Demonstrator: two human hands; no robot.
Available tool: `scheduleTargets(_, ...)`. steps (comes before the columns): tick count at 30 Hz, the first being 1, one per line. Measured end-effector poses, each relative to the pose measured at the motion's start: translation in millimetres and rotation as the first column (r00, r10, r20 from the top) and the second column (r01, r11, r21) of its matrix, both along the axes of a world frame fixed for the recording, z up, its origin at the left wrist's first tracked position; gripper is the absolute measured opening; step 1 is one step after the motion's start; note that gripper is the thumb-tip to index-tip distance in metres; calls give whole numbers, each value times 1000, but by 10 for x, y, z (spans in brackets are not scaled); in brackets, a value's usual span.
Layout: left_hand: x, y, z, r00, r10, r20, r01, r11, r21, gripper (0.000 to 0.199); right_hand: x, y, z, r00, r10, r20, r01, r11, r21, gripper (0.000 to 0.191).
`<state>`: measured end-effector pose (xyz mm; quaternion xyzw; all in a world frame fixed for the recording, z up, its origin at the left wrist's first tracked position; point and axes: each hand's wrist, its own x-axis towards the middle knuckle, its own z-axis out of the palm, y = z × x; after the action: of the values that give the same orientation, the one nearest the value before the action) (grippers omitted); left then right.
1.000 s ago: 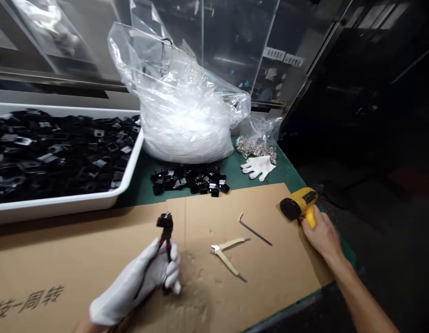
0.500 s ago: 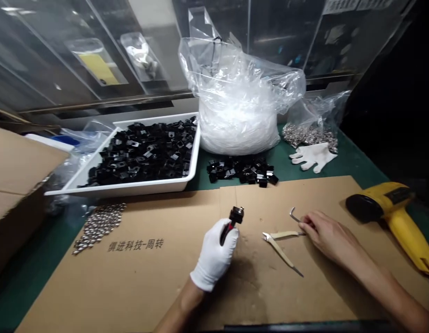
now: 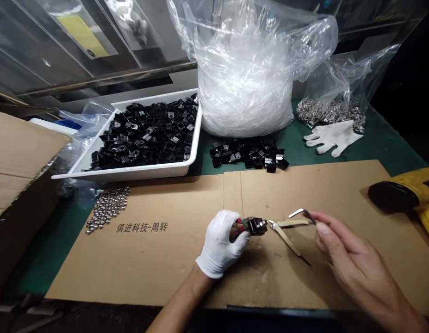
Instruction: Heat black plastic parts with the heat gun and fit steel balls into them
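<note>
Dim, warm light, seemingly from above; right edge falls to near black. Soft glare on plastic bag (image 3: 245, 78) and white tray (image 3: 131, 172). Soft shadow below right hand (image 3: 356, 259) on cardboard sheet (image 3: 138, 263). Wide-lens bending at frame edges; fine detail slightly soft.

The white-gloved left hand (image 3: 221, 245) holds a tool (image 3: 255, 226) that looks black and red. Black clips (image 3: 148, 134) fill a white tray (image 3: 131, 172) at left. At right, a silver hook (image 3: 299, 212) gleams near a yellow-and-black heat gun (image 3: 405, 189), over tan cardboard (image 3: 148, 263) with dark print.
</note>
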<state>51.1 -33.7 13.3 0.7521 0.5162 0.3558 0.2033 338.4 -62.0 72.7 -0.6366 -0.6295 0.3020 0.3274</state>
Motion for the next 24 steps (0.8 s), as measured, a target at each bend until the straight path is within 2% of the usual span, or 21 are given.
scheduleTargets(3, 16, 4, 5, 998, -4, -70, 8, 998, 58, 16, -230, -137, 127, 992, 105, -64, -98, 989, 108, 31)
scheduleTargets(7, 20, 3, 1, 994, -12, -108, 22, 995, 95, 14, -308, -171, 144, 982, 155, -103, -135, 974, 182, 42)
scheduleTargets(18, 24, 12, -10, 981, -29, -192, 59, 987, 152, 18, -283, -157, 142, 977, 147, -152, -128, 983, 129, 33)
scheduleTargets(24, 24, 9, -4, 984, -48, -172, 66, 993, 101, 15, -303, -181, 133, 973, 131, -189, -117, 990, 85, 32)
